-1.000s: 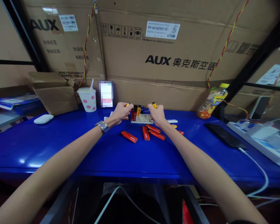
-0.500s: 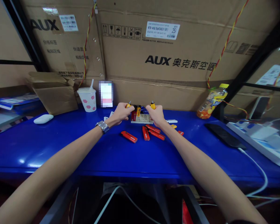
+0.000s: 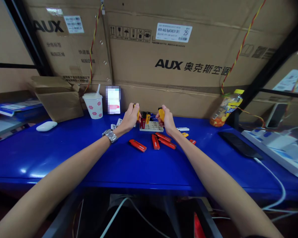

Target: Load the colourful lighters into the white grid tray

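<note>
My left hand [image 3: 130, 118] is closed around a yellow lighter [image 3: 138, 114], held upright just left of a cream gridded tray [image 3: 152, 128]. On the tray's right side, my right hand [image 3: 168, 119] grips another yellow lighter [image 3: 161, 114] with a dark top. Between the hands, a dark red lighter [image 3: 142, 123] and a yellow lighter [image 3: 147, 119] stand in the tray's left compartments. Darker and blue ones show behind them, partly hidden. Several red lighters lie in front of the tray, among them one at the left [image 3: 137, 145] and one in the middle [image 3: 155, 141].
White lighters [image 3: 119, 122] lie beside my left hand. A paper cup [image 3: 92, 105] with a straw and a lit phone [image 3: 113, 100] stand behind. Rightward are a drink bottle [image 3: 225, 109], a black phone [image 3: 238, 144] on a cable and a power strip [image 3: 275, 152]. Cardboard boxes back the blue table [image 3: 109, 172].
Both hands have risen slightly and turned, and they are a little farther apart. The yellow lighters in them show more clearly now. Things on the table have stayed put.
</note>
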